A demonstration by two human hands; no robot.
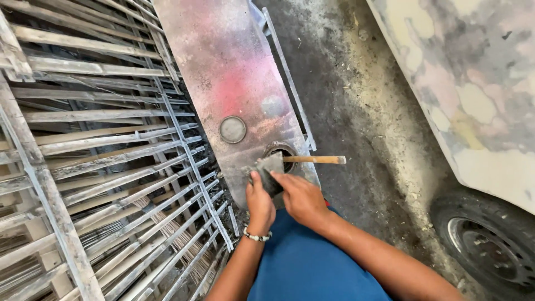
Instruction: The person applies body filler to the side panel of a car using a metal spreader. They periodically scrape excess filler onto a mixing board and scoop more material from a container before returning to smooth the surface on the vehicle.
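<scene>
I see soft, even daylight with no glare; shadows pool under the metal racks [100,167] and around the tyre [490,245]. Focus is sharp mid-frame, and straight bars bow at the edges.

Dull, paint-stained metal panel [234,72]; smooth wooden handle [315,159]; dusty concrete floor [356,111].

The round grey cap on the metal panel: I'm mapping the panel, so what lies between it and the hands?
In the head view, between the round cap and the hands lies an open round hole and the grey piece they hold.

Dusty, perhaps concrete floor [356,111] — daylight
</scene>
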